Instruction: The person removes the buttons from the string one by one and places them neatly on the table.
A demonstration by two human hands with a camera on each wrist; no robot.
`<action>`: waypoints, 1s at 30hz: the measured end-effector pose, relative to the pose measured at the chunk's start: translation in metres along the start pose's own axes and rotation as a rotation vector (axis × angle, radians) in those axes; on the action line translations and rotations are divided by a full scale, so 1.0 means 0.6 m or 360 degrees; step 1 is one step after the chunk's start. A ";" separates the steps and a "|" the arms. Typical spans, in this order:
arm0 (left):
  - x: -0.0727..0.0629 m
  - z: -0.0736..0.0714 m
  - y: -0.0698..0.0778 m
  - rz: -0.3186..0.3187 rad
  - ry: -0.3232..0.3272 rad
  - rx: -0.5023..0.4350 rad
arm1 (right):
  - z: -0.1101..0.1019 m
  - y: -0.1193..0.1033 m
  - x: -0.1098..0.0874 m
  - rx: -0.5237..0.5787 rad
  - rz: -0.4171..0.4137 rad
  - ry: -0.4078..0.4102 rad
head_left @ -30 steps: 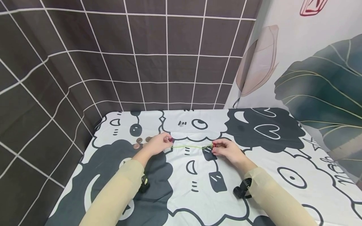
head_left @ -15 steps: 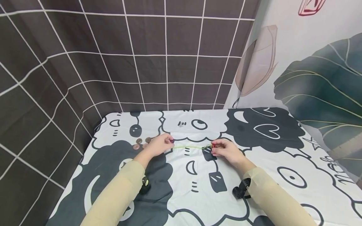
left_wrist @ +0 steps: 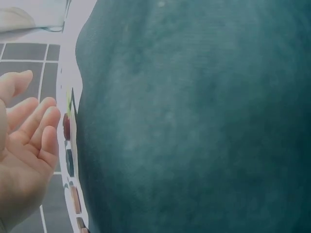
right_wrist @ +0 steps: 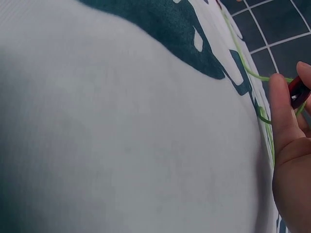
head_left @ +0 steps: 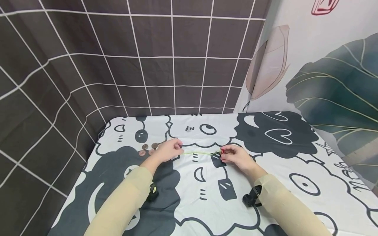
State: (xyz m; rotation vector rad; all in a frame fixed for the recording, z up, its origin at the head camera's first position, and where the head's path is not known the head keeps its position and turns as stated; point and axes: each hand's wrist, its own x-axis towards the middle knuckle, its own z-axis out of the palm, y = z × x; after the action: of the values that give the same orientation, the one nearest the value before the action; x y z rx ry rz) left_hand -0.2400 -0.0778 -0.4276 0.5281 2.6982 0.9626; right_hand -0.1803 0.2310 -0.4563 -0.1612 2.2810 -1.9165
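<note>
A thin yellow-green cord (head_left: pixel 198 153) lies across the cloth between the two hands. My right hand (head_left: pixel 237 156) pinches a small red bead-like piece (right_wrist: pixel 296 92) with a hole between thumb and fingertips; the green cord (right_wrist: pixel 252 73) runs by it and seems to pass through, partly hidden by the fingers. My left hand (head_left: pixel 167 150) is at the cord's other end. In the left wrist view, the thumb and fingers of that hand (left_wrist: pixel 26 141) stand apart, holding nothing visible. Beside its fingers a dark red piece (left_wrist: pixel 66 127) rests on the cloth, hidden in the head view.
Several small brown round pieces (head_left: pixel 142 153) lie just left of the left hand. A black-and-white cartoon cloth (head_left: pixel 203 209) covers the table. A dark grid curtain (head_left: pixel 189 72) hangs behind it, and a leaf-patterned curtain (head_left: pixel 339 85) hangs at the right.
My left hand has shifted slightly right, and the dark red piece that showed at its fingertips is out of sight in the head view. My right hand has barely moved.
</note>
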 end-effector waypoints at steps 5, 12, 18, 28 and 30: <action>0.000 0.003 0.001 0.0084 0.0011 -0.0014 | 0.004 -0.004 0.002 -0.0020 0.0007 -0.0008; 0.000 0.004 0.007 0.0088 0.0001 0.0003 | 0.002 -0.002 -0.001 0.0000 0.0027 0.0004; 0.004 0.004 0.011 0.0084 -0.0007 0.0054 | 0.003 0.000 -0.001 -0.0010 0.0030 -0.0005; 0.004 0.006 0.015 0.0092 -0.0031 -0.0015 | 0.003 0.002 -0.002 0.0004 0.0027 -0.0038; 0.004 0.008 0.015 0.0088 -0.0044 -0.0040 | 0.002 0.002 -0.001 0.0007 0.0026 -0.0044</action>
State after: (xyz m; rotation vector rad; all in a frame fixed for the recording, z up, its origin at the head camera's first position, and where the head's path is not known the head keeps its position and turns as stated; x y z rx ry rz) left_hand -0.2382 -0.0678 -0.4256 0.6097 2.6568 0.9944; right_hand -0.1792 0.2301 -0.4577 -0.1666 2.2532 -1.8992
